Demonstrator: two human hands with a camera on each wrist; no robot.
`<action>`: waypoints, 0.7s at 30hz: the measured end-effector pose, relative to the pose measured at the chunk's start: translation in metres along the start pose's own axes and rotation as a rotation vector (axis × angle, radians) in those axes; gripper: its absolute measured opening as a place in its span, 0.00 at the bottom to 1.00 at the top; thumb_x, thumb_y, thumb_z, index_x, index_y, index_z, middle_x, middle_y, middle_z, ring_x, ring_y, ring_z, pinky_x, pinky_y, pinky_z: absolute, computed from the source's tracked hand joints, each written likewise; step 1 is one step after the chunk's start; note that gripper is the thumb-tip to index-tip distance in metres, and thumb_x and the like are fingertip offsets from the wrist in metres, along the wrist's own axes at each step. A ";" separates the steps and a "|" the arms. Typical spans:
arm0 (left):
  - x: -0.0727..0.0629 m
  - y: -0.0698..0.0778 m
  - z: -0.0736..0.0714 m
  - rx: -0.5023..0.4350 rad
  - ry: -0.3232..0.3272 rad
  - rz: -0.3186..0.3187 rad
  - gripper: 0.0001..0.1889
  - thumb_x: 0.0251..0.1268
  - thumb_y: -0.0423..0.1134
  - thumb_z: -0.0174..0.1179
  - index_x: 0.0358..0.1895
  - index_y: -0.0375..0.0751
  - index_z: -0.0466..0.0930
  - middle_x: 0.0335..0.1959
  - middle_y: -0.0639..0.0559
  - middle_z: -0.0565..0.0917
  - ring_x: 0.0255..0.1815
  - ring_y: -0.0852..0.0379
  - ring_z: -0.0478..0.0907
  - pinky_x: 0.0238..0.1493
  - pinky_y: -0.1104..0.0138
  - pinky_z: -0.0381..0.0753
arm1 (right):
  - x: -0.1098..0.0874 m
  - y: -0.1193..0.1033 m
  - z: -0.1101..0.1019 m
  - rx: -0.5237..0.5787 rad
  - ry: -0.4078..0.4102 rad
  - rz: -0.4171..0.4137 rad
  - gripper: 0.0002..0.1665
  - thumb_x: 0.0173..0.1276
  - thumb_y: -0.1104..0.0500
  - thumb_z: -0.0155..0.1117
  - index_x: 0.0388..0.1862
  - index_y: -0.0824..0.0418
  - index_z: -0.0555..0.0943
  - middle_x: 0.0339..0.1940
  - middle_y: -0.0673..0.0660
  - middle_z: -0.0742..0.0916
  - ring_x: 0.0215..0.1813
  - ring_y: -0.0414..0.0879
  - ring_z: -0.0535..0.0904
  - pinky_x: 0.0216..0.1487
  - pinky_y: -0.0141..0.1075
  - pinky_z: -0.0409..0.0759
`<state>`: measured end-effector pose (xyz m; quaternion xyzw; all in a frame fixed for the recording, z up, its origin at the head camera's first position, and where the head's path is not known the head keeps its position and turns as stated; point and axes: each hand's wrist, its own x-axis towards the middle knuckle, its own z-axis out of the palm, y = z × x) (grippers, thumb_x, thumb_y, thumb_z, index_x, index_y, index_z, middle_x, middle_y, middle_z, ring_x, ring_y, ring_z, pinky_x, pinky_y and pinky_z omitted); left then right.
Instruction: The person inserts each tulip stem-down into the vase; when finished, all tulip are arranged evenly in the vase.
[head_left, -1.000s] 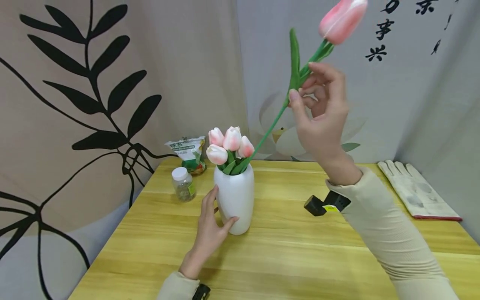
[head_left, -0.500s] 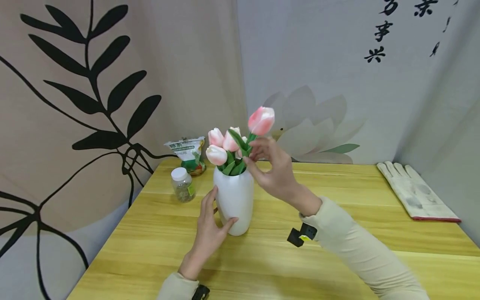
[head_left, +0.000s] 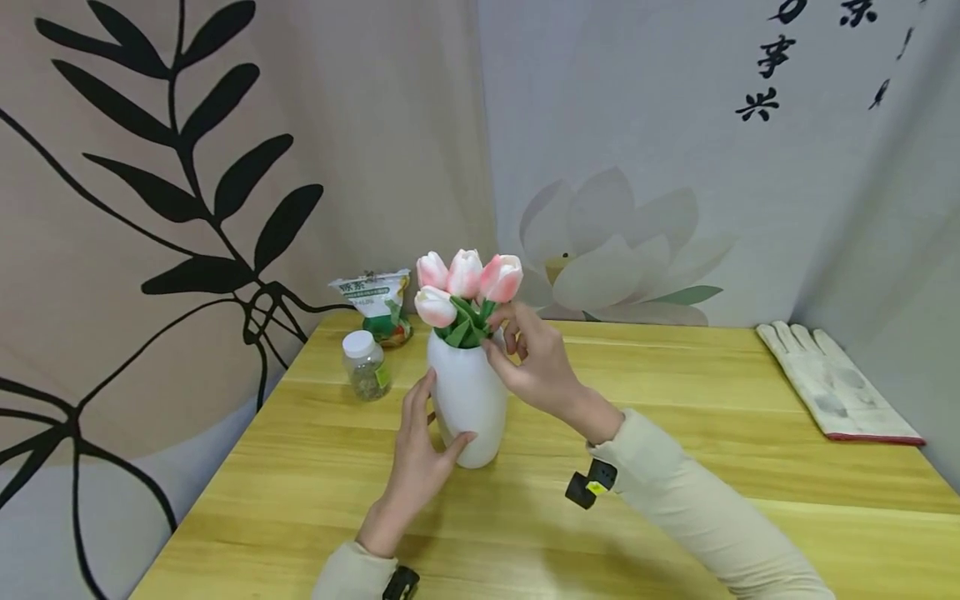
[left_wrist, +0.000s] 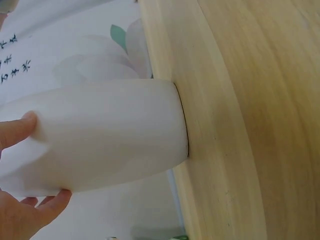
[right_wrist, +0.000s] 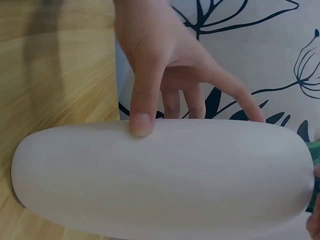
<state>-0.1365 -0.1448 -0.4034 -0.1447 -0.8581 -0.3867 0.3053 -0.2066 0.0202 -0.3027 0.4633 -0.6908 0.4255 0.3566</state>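
The white vase [head_left: 468, 396] hides the tulip stems [head_left: 467, 332]; the packet's [head_left: 377, 302] print is unreadable.

A small clear jar with a white lid [head_left: 364, 366] stands on the wooden table [head_left: 675, 500] near its back left corner, with a green-and-white snack bag [head_left: 377, 304] just behind it. What looks like a pale work glove [head_left: 832, 382] lies flat by the right edge.

Head camera looks forward and down on the white vase [head_left: 468, 398] from across the desk [head_left: 675, 467]; both wrist cameras press close against its sides.
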 end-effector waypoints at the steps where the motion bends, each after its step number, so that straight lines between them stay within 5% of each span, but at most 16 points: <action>1: 0.000 0.000 0.000 0.001 0.000 0.001 0.51 0.43 0.33 0.68 0.69 0.44 0.43 0.62 0.38 0.58 0.61 0.41 0.62 0.48 0.54 0.80 | 0.000 0.000 0.000 0.004 -0.015 0.000 0.11 0.52 0.71 0.60 0.35 0.66 0.71 0.23 0.56 0.76 0.18 0.43 0.66 0.13 0.31 0.66; 8: 0.001 -0.001 0.000 -0.003 0.002 0.006 0.51 0.43 0.34 0.68 0.69 0.44 0.42 0.63 0.37 0.57 0.62 0.41 0.61 0.48 0.54 0.80 | -0.008 0.006 0.000 -0.032 -0.085 -0.094 0.10 0.57 0.70 0.48 0.33 0.65 0.78 0.32 0.56 0.80 0.24 0.38 0.68 0.23 0.25 0.70; 13: 0.001 -0.002 -0.001 0.013 0.002 0.015 0.51 0.43 0.34 0.68 0.69 0.44 0.42 0.62 0.38 0.58 0.61 0.42 0.62 0.48 0.56 0.80 | -0.021 0.003 -0.005 -0.019 0.009 -0.110 0.11 0.62 0.65 0.49 0.35 0.66 0.79 0.38 0.60 0.80 0.23 0.38 0.69 0.19 0.21 0.66; 21: 0.002 -0.001 -0.007 0.018 -0.026 -0.003 0.51 0.44 0.34 0.68 0.69 0.44 0.42 0.61 0.37 0.59 0.60 0.43 0.63 0.49 0.53 0.78 | -0.041 0.003 -0.034 -0.065 0.125 -0.092 0.17 0.68 0.57 0.47 0.37 0.68 0.79 0.33 0.59 0.81 0.24 0.38 0.69 0.19 0.20 0.68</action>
